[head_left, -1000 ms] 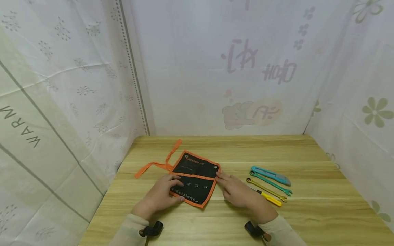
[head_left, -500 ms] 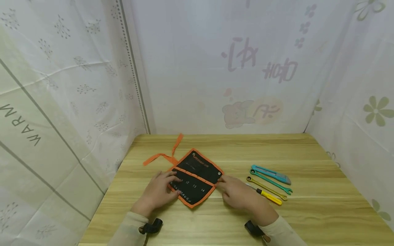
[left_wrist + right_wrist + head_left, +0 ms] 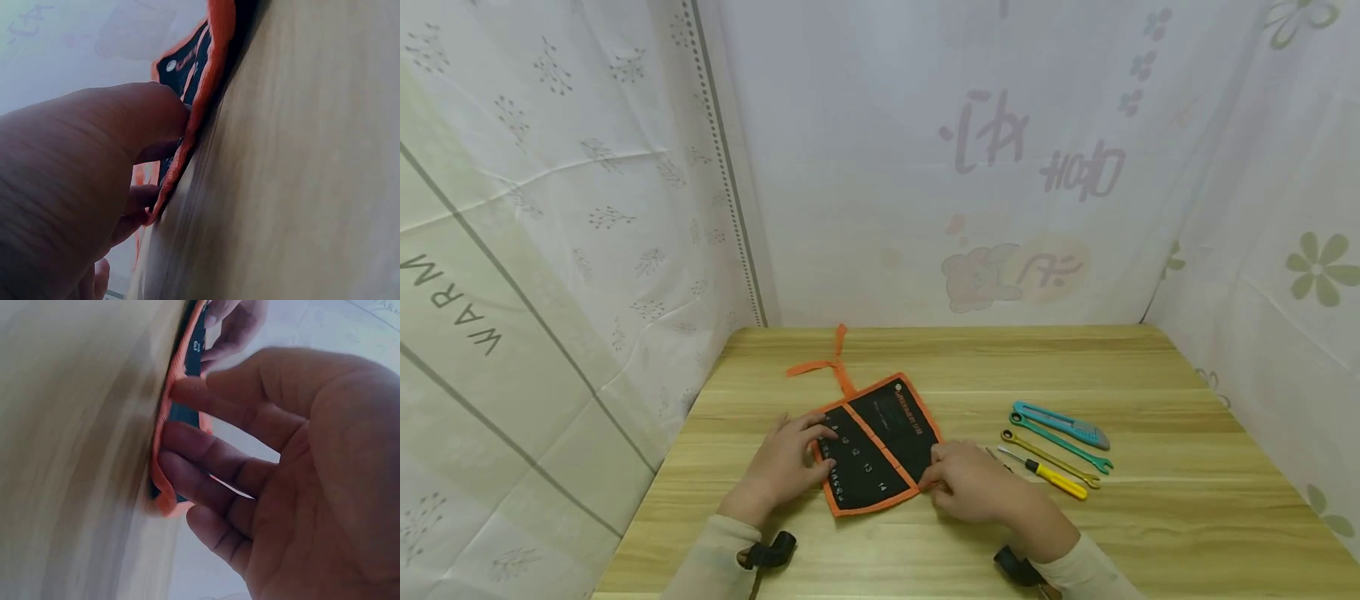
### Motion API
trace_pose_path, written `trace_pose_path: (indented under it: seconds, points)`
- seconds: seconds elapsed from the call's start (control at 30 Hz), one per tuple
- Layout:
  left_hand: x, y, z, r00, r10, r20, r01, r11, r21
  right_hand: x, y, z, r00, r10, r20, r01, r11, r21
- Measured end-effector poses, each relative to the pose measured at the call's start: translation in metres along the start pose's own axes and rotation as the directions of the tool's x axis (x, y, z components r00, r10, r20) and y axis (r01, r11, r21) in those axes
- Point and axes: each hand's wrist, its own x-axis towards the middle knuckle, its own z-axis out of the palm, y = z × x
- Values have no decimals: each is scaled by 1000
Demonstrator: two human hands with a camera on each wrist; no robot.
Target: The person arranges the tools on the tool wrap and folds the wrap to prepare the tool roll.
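A black tool pouch (image 3: 891, 417) with orange trim lies unfolded and turned at an angle on the wooden table. White size numbers run along its pocket row, and orange tie straps (image 3: 842, 375) trail from its far left edge. My left hand (image 3: 781, 464) rests on the pouch's left side, fingers spread over the pockets; in the left wrist view its thumb (image 3: 159, 112) presses over the orange border. The right hand (image 3: 976, 483) touches the right edge near the lower corner. Its loosely bent fingers (image 3: 209, 447) lie against the orange border in the right wrist view.
Right of the pouch lie a teal utility knife (image 3: 1060, 423), a green ratchet wrench (image 3: 1060, 443), a yellow-green ratchet wrench (image 3: 1048, 458) and a yellow-handled screwdriver (image 3: 1060, 482). Printed curtains (image 3: 880, 167) enclose the table (image 3: 1187, 500) at the back and sides.
The pouch has turned clockwise on the table, its straps swinging right and its right corner coming nearer. My right hand has moved slightly toward me with it; the left stays nearly in place.
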Motion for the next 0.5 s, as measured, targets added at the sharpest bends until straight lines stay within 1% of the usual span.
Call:
trace_pose_path:
  seconds: [0.1,0.2,0.27,0.33,0.43,0.5]
  points:
    - [1,-1,2,1000,3,9,-3,1000,-10,-1,-5,-1,999,-19,34,17,998,58]
    - [0,0,3,1000,-9,24,10,999,-44,-1,-6,-1,998,-16,55,8,990,143]
    - [0,1,2,999,-20,36,23,997,-74,-1,-4,-2,998,6,61,-20,973,229]
    - [-1,2,2,998,-31,46,35,994,-100,0,1,-2,998,39,47,-52,953,300]
    - [-2,4,0,999,-27,44,32,992,-121,1,11,-1,996,89,-2,-84,948,308]
    - [-3,5,-1,999,-25,46,30,992,-126,1,17,0,993,113,-33,-100,957,273]
